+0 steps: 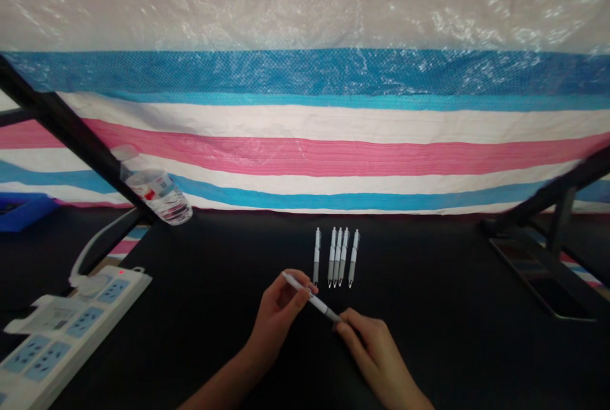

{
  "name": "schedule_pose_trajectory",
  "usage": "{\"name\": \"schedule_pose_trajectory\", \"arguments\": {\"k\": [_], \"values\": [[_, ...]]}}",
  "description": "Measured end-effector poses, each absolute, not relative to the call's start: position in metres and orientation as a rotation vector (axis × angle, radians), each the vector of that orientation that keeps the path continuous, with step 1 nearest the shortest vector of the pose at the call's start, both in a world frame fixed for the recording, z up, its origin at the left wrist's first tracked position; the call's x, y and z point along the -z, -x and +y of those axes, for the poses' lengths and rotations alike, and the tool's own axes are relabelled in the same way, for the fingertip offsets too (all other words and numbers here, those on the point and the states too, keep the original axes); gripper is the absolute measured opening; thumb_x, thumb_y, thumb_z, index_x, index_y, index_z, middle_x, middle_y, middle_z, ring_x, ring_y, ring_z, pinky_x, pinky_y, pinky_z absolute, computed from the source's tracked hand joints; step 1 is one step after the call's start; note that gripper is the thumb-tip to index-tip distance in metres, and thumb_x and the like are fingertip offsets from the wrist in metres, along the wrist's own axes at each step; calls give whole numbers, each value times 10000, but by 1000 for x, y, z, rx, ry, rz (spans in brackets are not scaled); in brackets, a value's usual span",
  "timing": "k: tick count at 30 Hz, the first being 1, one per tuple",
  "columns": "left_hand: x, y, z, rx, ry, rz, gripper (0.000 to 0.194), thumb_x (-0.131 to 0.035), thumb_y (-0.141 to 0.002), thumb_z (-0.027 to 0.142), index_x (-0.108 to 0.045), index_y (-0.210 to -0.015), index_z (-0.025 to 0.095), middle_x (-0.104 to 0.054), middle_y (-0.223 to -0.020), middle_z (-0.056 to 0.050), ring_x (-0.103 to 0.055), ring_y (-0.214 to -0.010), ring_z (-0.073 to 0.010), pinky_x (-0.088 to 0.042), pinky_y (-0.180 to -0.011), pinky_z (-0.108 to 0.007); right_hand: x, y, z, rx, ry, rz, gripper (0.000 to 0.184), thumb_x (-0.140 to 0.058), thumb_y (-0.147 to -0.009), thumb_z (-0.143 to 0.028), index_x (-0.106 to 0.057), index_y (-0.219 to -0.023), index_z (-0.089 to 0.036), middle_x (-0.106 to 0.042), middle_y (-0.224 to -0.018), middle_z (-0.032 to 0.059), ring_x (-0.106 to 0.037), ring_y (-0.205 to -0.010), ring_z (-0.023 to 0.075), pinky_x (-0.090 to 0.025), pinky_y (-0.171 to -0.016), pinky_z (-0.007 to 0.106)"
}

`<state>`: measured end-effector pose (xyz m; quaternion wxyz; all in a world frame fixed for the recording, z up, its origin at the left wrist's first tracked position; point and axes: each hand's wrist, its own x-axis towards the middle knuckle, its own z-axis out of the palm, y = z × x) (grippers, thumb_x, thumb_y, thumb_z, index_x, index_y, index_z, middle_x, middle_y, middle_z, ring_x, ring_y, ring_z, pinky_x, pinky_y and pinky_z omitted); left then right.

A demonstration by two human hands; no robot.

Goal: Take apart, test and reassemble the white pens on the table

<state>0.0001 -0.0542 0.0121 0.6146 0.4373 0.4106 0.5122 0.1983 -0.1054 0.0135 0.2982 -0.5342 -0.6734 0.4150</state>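
Note:
Between both hands is a white ballpoint pen [320, 304], tilted with its upper end to the left. My left hand [276, 311] pinches it near that upper end. The fingers of my right hand [365, 337] close round its lower end and hide the tip. Just beyond the hands, several white pens with grey grips [338, 257] lie in a row on the black table [229, 334], tips toward me. One single pen [317, 256] lies a little apart at the row's left, and another pen [354, 259] at its right.
A white power strip [95, 327] with a plug and adapter lies at the left. Behind it a clear plastic bottle [162, 194] leans by a black frame bar [81, 136]. A phone [538, 280] lies at the right. Striped plastic sheeting [333, 156] hangs across the back.

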Motion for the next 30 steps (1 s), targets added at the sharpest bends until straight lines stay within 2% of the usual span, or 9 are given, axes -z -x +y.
{"name": "schedule_pose_trajectory", "arguments": {"k": [3, 5, 7, 8, 12, 14, 19, 25, 30], "values": [[-13, -1, -51, -1191, -934, 934, 326, -763, -839, 339, -678, -1117, 191, -701, -885, -38, -704, -840, -205, -540, -798, -311, -17, -197, -106, -1121, 1410, -1852, 362, -406, -1046, -409, -655, -879, -205, -667, -773, 12, -627, -687, 168, -387, -642, 251], [-15, 0, -48, -1213, -935, 949, 514, -777, -827, 312, -579, -1295, 234, -682, -869, -5, -718, -759, -191, -564, -723, -303, -20, -197, -106, -1125, 1394, -1850, 351, -389, -1052, -402, -673, -968, -215, -702, -836, 23, -661, -756, 182, -413, -683, 254], [-16, 0, -45, -1223, -947, 959, 631, -783, -820, 286, -484, -1375, 275, -666, -842, 27, -719, -682, -175, -575, -652, -288, -22, -197, -107, -1117, 1395, -1845, 343, -385, -1055, -400, -676, -1022, -220, -714, -871, 26, -676, -800, 188, -428, -711, 257], [-16, 0, -44, -1219, -956, 956, 620, -783, -818, 280, -482, -1360, 278, -660, -830, 36, -719, -664, -172, -581, -634, -286, -22, -197, -107, -1111, 1403, -1846, 340, -388, -1054, -401, -676, -1036, -221, -715, -874, 26, -680, -805, 190, -433, -717, 259], [-12, 1, -41, -1192, -1002, 943, 381, -785, -804, 275, -590, -1129, 238, -659, -815, 38, -730, -664, -176, -603, -627, -292, -21, -197, -106, -1096, 1412, -1858, 336, -391, -1056, -401, -676, -1064, -224, -724, -884, 25, -685, -798, 188, -446, -725, 262], [-10, 1, -41, -1186, -1018, 958, 336, -782, -805, 268, -605, -1087, 229, -662, -812, 38, -731, -662, -172, -604, -627, -286, -20, -197, -107, -1089, 1404, -1858, 333, -391, -1058, -397, -677, -1070, -226, -727, -891, 24, -687, -795, 184, -448, -723, 260], [-10, 0, -43, -1191, -1026, 992, 457, -760, -826, 268, -559, -1236, 234, -677, -841, 30, -720, -654, -157, -599, -628, -279, -20, -197, -107, -1067, 1405, -1859, 332, -402, -1056, -394, -687, -1062, -225, -722, -858, 20, -687, -772, 183, -454, -710, 255], [-9, 1, -42, -1213, -998, 1007, 379, -778, -808, 273, -564, -1117, 224, -690, -821, 32, -722, -648, -163, -590, -617, -273, -19, -197, -106, -1041, 1384, -1841, 310, -429, -1047, -390, -698, -1047, -235, -728, -857, 16, -684, -752, 181, -458, -697, 249], [-10, 2, -43, -1245, -969, 1036, 498, -776, -810, 278, -523, -1237, 237, -709, -837, 24, -730, -671, -167, -589, -629, -269, -21, -196, -106, -1070, 1407, -1867, 325, -398, -1056, -377, -682, -1054, -220, -716, -853, 18, -676, -751, 171, -451, -699, 252]]}}
